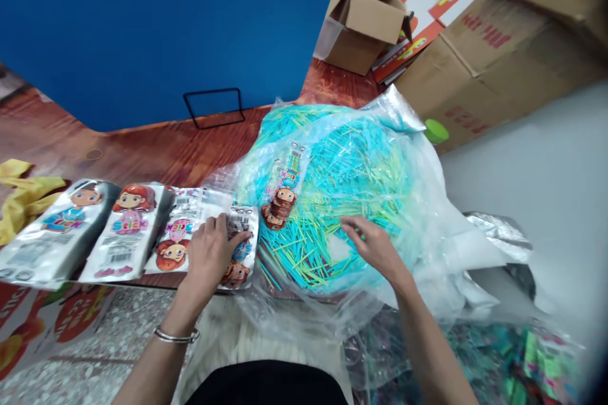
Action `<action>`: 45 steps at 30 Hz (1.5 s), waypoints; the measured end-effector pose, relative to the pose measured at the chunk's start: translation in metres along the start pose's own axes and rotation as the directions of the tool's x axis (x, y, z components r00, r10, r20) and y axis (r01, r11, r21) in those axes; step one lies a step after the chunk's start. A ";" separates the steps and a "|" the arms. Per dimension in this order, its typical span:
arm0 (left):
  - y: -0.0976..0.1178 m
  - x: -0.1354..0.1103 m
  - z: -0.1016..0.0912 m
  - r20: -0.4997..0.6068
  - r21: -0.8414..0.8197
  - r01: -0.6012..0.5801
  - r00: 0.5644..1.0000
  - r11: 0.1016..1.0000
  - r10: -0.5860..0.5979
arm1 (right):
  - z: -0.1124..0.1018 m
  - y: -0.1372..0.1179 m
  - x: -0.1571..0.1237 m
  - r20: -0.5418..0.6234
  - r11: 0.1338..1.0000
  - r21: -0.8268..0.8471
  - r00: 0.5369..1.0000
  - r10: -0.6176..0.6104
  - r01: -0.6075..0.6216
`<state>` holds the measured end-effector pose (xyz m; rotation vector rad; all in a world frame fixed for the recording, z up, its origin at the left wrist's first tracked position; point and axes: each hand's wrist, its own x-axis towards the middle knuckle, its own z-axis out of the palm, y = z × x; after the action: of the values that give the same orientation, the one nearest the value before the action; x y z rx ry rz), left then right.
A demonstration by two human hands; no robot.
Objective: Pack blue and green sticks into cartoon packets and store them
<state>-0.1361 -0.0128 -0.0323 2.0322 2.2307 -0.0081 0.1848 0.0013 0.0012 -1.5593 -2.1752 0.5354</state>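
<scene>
My left hand (209, 247) lies over the silver printed pouches at the table's front edge. Its thumb stretches apart from the fingers across a pouch with a brown cartoon figure (242, 272); part of that pouch is hidden under the hand. Above the heap of thin blue and green sticks (304, 253), my right hand (373, 243) is closed in a pinch; anything between its fingertips is too small to make out. A clear plastic bag (427, 202) spreads around the sticks. On top of them, between my hands, rests a filled pouch (285, 193) with a brown figure.
Stacks of flat pouches (126, 228) line the table's left front, beside a yellow cloth (28, 196). A black wire frame (213, 107) stands by the blue panel. An open carton (365, 19) and larger boxes (475, 69) occupy the back right. A green cup (436, 131) sits near them.
</scene>
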 end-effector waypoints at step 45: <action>-0.026 0.006 0.004 -0.350 -0.429 -0.028 0.927 0.903 -0.138 | 0.070 -0.032 -0.026 0.143 0.798 -0.562 0.925 0.352 -0.217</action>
<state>-0.1618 -0.0100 -0.0389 1.8357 2.2243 0.8573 0.1299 -0.0383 -0.0435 -2.2570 -2.4217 0.2038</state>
